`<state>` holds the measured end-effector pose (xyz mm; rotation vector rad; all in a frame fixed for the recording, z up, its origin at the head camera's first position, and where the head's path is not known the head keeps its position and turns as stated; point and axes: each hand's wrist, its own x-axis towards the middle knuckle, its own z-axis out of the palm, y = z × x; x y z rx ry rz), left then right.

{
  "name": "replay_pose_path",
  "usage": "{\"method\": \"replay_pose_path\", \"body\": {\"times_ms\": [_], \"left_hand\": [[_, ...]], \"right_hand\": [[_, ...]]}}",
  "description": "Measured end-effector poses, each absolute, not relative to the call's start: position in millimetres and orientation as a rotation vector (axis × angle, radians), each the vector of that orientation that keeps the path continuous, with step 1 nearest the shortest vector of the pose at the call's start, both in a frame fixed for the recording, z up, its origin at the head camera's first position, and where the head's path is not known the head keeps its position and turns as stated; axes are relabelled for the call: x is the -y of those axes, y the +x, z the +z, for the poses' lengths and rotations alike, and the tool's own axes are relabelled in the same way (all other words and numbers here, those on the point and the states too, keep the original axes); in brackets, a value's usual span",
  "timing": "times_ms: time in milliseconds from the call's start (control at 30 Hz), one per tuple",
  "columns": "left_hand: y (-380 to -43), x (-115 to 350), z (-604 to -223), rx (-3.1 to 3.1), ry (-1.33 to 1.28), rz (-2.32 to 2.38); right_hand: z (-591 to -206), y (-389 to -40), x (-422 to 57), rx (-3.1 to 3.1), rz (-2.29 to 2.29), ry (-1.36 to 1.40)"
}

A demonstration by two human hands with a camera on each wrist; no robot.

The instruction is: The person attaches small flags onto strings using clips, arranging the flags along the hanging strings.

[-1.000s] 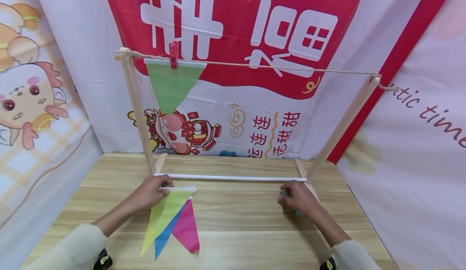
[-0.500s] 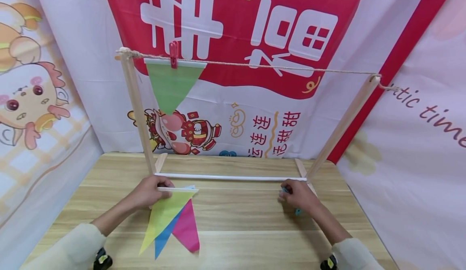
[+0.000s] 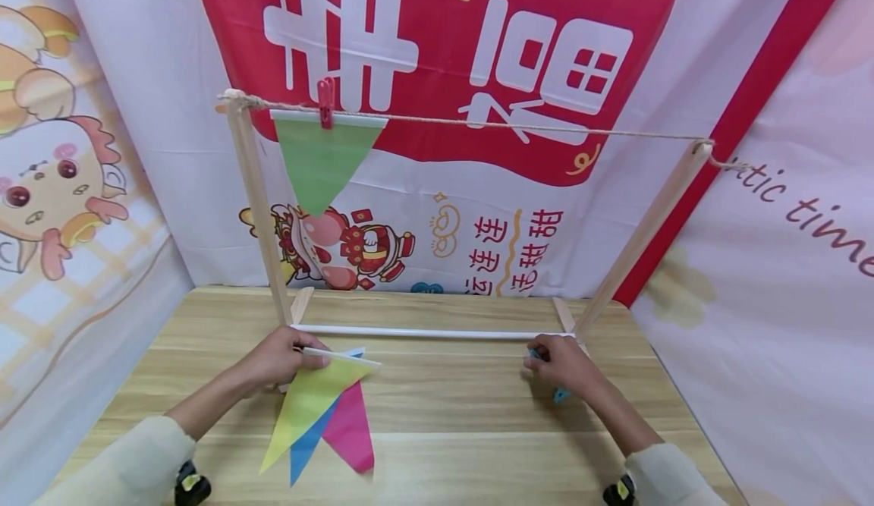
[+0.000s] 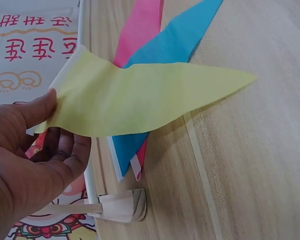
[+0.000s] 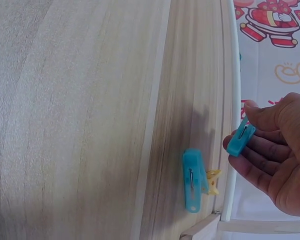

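Note:
My left hand [image 3: 287,358] pinches a yellow triangular pennant [image 4: 140,97] by its white top edge, between thumb and fingers. Beneath that pennant, a blue pennant [image 4: 165,42] and a pink pennant [image 3: 351,430] lie overlapping on the table, partly covered by it. My right hand [image 5: 285,150] holds a teal clothespin [image 5: 241,139] between thumb and fingers, close to the right end of a white rod [image 3: 437,333]. On the table by that hand lie a second teal clothespin [image 5: 192,180] and a yellow clothespin [image 5: 213,182], side by side.
Two wooden posts [image 3: 256,202] stand on the table [image 3: 451,445], with a string [image 3: 546,128] stretched between their tops. A green pennant [image 3: 328,157] hangs at the string's left, held by a red clothespin [image 3: 326,102]. A printed cloth [image 3: 444,180] forms the backdrop.
The yellow pennant has shifted slightly right, its white edge now slanting down to the right. The right hand stays near the rod's right end, with the table clothespin showing more clearly beside it.

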<state>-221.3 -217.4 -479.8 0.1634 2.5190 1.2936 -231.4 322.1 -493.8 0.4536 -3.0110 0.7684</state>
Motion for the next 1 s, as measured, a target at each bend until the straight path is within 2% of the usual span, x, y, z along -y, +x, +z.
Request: {"method": "replay_pose_path", "body": {"times_ms": [1000], "left_hand": [[-226,209,-462,-2.44,0.095,1.461]], "right_hand": [[-477,-237,-324,3.016,0.795,0.462]]}}
